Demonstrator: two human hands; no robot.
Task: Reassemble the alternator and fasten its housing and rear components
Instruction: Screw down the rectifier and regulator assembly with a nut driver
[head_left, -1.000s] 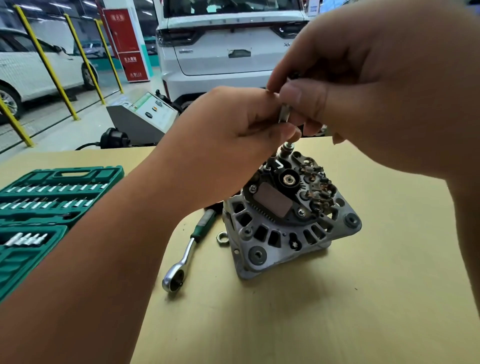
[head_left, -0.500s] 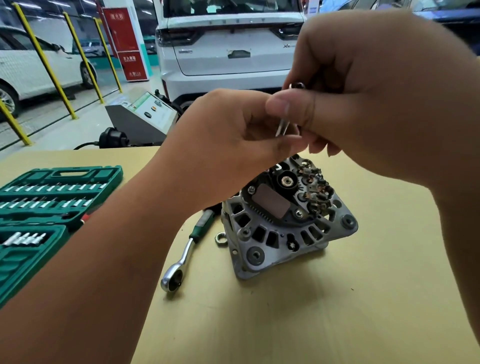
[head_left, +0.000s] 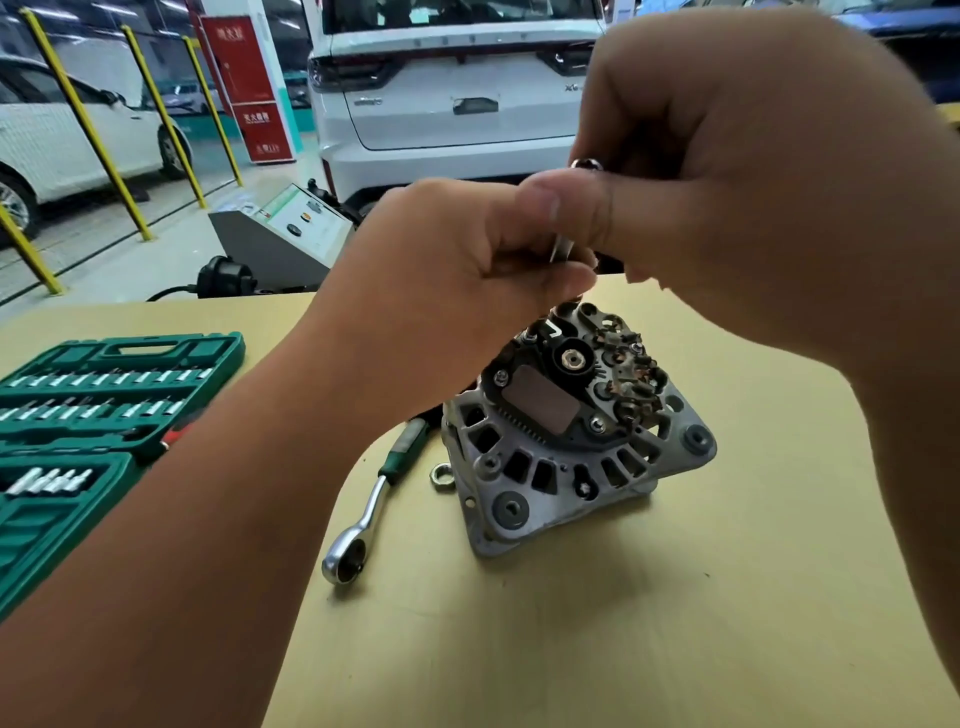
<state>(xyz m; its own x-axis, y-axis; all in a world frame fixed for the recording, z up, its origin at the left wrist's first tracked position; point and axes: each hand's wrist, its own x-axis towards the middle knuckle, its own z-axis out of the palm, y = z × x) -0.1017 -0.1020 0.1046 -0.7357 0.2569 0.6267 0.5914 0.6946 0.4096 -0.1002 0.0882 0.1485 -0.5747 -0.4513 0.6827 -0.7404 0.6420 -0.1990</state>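
Observation:
The grey alternator (head_left: 566, 467) stands on the tan table (head_left: 675, 623), its rear end up, showing the black regulator and rectifier parts. Above its far edge both hands meet around a thin metal tool shaft (head_left: 562, 249) with a shiny round top (head_left: 586, 164). My left hand (head_left: 457, 291) pinches the shaft low down, fingers curled. My right hand (head_left: 737, 176) grips its upper part, thumb across the front. The lower tip of the shaft is hidden behind my left fingers.
A ratchet wrench with a green grip (head_left: 374, 504) lies left of the alternator, a loose nut (head_left: 441, 477) beside it. An open green socket case (head_left: 88, 426) fills the left edge. Behind the table stand a grey machine (head_left: 280, 234) and a white car (head_left: 452, 93).
Both hands have risen together with the shaft, which a second ago stood on a stud at the alternator's far edge. The alternator has not moved on the table.

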